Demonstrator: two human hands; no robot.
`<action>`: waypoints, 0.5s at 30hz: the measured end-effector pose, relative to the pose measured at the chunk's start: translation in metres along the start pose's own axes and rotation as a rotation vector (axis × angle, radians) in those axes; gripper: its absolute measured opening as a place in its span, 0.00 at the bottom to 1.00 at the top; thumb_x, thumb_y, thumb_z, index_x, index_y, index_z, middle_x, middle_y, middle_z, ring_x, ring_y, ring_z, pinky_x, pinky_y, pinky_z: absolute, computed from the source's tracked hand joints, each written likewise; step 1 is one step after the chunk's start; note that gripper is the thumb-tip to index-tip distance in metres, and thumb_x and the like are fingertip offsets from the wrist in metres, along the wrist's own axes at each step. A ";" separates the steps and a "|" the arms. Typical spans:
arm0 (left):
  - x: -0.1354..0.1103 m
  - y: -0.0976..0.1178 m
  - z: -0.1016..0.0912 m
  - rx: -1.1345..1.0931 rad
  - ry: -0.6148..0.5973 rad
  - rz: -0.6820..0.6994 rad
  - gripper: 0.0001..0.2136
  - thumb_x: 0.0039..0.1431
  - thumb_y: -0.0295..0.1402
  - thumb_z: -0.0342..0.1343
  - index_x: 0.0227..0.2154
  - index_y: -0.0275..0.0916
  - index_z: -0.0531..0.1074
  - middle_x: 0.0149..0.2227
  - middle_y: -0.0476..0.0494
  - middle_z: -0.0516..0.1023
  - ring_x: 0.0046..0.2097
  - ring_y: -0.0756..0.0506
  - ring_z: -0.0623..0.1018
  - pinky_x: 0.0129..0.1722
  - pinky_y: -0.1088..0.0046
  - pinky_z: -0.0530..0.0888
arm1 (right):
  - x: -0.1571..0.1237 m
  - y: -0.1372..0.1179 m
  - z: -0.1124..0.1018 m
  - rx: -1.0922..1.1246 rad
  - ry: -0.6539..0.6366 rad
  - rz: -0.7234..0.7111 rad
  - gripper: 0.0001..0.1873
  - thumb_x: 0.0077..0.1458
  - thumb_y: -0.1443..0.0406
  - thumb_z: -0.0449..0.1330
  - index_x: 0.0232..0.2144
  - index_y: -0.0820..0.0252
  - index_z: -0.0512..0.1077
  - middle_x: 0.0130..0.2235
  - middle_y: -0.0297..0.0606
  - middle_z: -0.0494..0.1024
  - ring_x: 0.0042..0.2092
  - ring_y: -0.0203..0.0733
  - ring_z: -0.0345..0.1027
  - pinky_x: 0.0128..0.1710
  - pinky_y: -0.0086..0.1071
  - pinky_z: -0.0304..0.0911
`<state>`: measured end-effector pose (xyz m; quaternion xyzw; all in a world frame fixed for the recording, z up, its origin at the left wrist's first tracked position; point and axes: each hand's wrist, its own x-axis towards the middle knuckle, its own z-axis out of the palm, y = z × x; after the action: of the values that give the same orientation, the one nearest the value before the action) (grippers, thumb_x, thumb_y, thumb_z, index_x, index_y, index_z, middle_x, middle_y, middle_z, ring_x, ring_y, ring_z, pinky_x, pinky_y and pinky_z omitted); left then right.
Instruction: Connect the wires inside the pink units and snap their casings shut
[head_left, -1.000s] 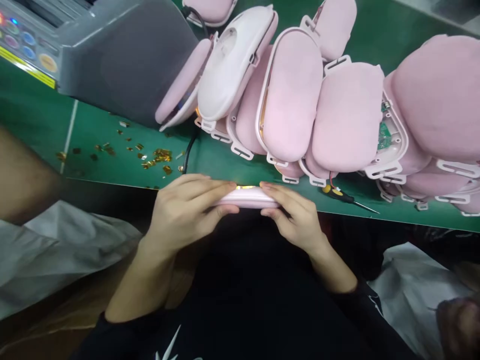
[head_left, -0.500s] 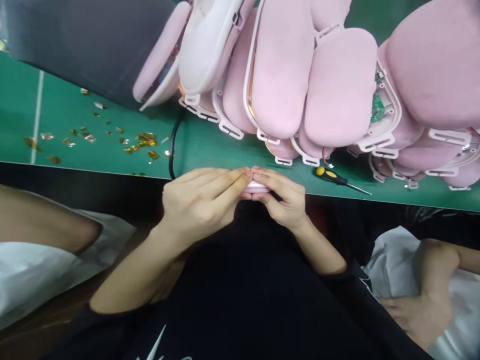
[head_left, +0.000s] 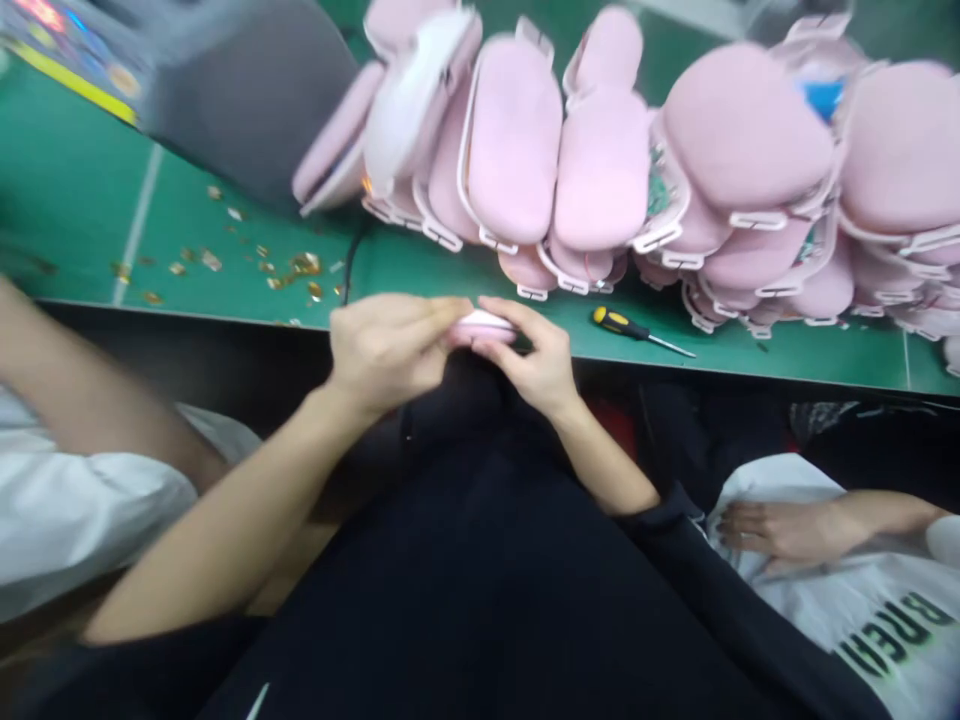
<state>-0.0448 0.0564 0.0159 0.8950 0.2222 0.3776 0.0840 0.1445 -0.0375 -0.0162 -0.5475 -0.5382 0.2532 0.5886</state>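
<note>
Item: small pink pad (head_left: 482, 326), held just off the near edge of the green table (head_left: 420, 285), over the lap. Left hand (head_left: 382, 350) closed on its left end; right hand (head_left: 536, 355) pinching its right end. Step judged: pressing the piece together (seams hidden, blurred). Next calls for even squeezing. Nearby: screwdriver (head_left: 626, 325), heap of pink pads (head_left: 600, 170) along the far edge.

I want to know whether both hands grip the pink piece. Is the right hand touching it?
Touching. The head view shows the right hand with fingers over the pink piece and thumb beneath; the left hand holds its other end.
</note>
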 end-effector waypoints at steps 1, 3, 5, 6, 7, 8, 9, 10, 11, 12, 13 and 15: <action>-0.001 0.010 0.002 -0.033 0.044 -0.015 0.11 0.70 0.33 0.64 0.52 0.45 0.85 0.46 0.45 0.91 0.43 0.41 0.90 0.44 0.66 0.86 | -0.005 -0.003 -0.002 0.045 0.034 -0.006 0.29 0.63 0.46 0.71 0.57 0.57 0.79 0.57 0.47 0.86 0.60 0.47 0.81 0.66 0.42 0.74; -0.006 0.032 0.011 -0.163 0.210 -0.120 0.12 0.72 0.36 0.64 0.55 0.45 0.84 0.47 0.42 0.91 0.44 0.40 0.90 0.45 0.65 0.87 | -0.015 -0.007 -0.005 0.146 0.121 -0.019 0.36 0.60 0.40 0.70 0.59 0.57 0.75 0.56 0.49 0.86 0.58 0.48 0.82 0.63 0.43 0.76; -0.010 0.048 0.024 -0.318 0.346 -0.204 0.14 0.74 0.41 0.61 0.56 0.44 0.83 0.47 0.40 0.90 0.45 0.39 0.90 0.46 0.65 0.87 | -0.020 -0.011 -0.010 0.215 0.175 -0.035 0.35 0.60 0.37 0.68 0.55 0.55 0.76 0.52 0.47 0.87 0.55 0.49 0.83 0.60 0.44 0.77; -0.011 0.053 0.029 -0.402 0.356 -0.227 0.16 0.75 0.44 0.60 0.58 0.43 0.81 0.48 0.39 0.90 0.47 0.39 0.90 0.47 0.64 0.87 | -0.020 -0.013 -0.014 0.227 0.184 -0.046 0.33 0.60 0.36 0.68 0.52 0.54 0.77 0.50 0.46 0.87 0.55 0.49 0.83 0.59 0.44 0.78; -0.009 0.055 0.034 -0.472 0.326 -0.233 0.18 0.75 0.45 0.59 0.60 0.43 0.80 0.49 0.37 0.90 0.48 0.39 0.90 0.49 0.63 0.87 | -0.018 -0.015 -0.018 0.225 0.187 -0.056 0.31 0.60 0.36 0.68 0.49 0.53 0.79 0.49 0.45 0.87 0.54 0.49 0.83 0.59 0.45 0.78; -0.005 0.056 0.037 -0.519 0.272 -0.231 0.20 0.75 0.46 0.59 0.61 0.42 0.78 0.51 0.36 0.89 0.50 0.38 0.89 0.51 0.62 0.86 | -0.015 -0.017 -0.022 0.216 0.194 -0.068 0.30 0.61 0.36 0.67 0.47 0.53 0.80 0.49 0.44 0.87 0.54 0.50 0.83 0.59 0.46 0.78; 0.000 0.055 0.038 -0.540 0.216 -0.220 0.20 0.75 0.47 0.59 0.62 0.42 0.78 0.52 0.36 0.89 0.52 0.38 0.89 0.53 0.61 0.86 | -0.011 -0.019 -0.026 0.201 0.206 -0.082 0.29 0.61 0.36 0.67 0.46 0.52 0.80 0.48 0.44 0.87 0.53 0.50 0.83 0.58 0.47 0.78; 0.007 0.054 0.039 -0.538 0.178 -0.201 0.20 0.75 0.47 0.59 0.62 0.43 0.77 0.54 0.36 0.88 0.53 0.38 0.88 0.54 0.61 0.85 | -0.006 -0.021 -0.029 0.181 0.224 -0.100 0.29 0.61 0.35 0.67 0.45 0.52 0.80 0.47 0.43 0.87 0.53 0.50 0.84 0.58 0.47 0.78; 0.014 0.052 0.039 -0.521 0.167 -0.181 0.20 0.75 0.47 0.58 0.61 0.44 0.78 0.54 0.37 0.88 0.54 0.38 0.88 0.55 0.61 0.85 | -0.001 -0.022 -0.031 0.159 0.246 -0.119 0.29 0.61 0.35 0.66 0.44 0.51 0.80 0.46 0.42 0.87 0.52 0.50 0.84 0.57 0.47 0.79; 0.020 0.051 0.040 -0.503 0.178 -0.167 0.19 0.76 0.47 0.58 0.61 0.45 0.79 0.54 0.39 0.88 0.55 0.39 0.87 0.55 0.61 0.84 | 0.004 -0.022 -0.032 0.142 0.271 -0.148 0.28 0.62 0.35 0.65 0.44 0.51 0.80 0.46 0.42 0.87 0.52 0.50 0.84 0.57 0.47 0.79; 0.027 0.051 0.040 -0.499 0.196 -0.159 0.18 0.76 0.46 0.58 0.61 0.46 0.79 0.54 0.40 0.88 0.55 0.39 0.87 0.56 0.61 0.84 | 0.007 -0.022 -0.032 0.138 0.295 -0.186 0.27 0.63 0.37 0.65 0.45 0.50 0.79 0.46 0.41 0.87 0.51 0.49 0.84 0.57 0.46 0.79; 0.035 0.050 0.042 -0.531 0.230 -0.140 0.18 0.75 0.45 0.59 0.62 0.46 0.78 0.54 0.40 0.88 0.55 0.39 0.87 0.56 0.61 0.83 | 0.011 -0.021 -0.031 0.161 0.333 -0.269 0.21 0.66 0.42 0.66 0.47 0.48 0.79 0.46 0.38 0.87 0.50 0.48 0.84 0.57 0.46 0.79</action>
<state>0.0237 0.0284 0.0243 0.7754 0.1850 0.5149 0.3154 0.1699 -0.0446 0.0126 -0.4563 -0.4797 0.1209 0.7397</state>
